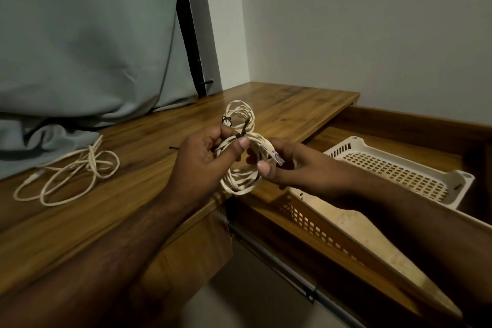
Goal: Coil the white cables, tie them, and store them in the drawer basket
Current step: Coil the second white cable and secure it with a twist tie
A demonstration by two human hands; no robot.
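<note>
Two bare arms reach out from the bottom of the view; the left hand (210, 157) curls its fingers and thumb around a coil of white cable (241, 168), right where a dark tie (242, 129) sticks up from it; the right hand (290, 168) pinches the same coil near its clear plug (278, 159). Both hands hold the coil up in the air, over the edge of the wooden table (106, 210).

Just behind the hands lies a second coil (239, 114), with a black tie already wrapped on it. Far off to the left, a loose cable (72, 176) lies in a messy pile on the table, not coiled yet. One small black tie (174, 147) lies on the wood near the left hand.

To the right, the drawer is pulled open; the white basket (394, 168) with little holes sits inside it, near the hands.

I think the tie is not pulled tight yet; if the left hand lets go too soon, the loops could spring apart and the coil would come undone; the plug end could also slip out and dangle; it might then catch on the basket holes.
</note>
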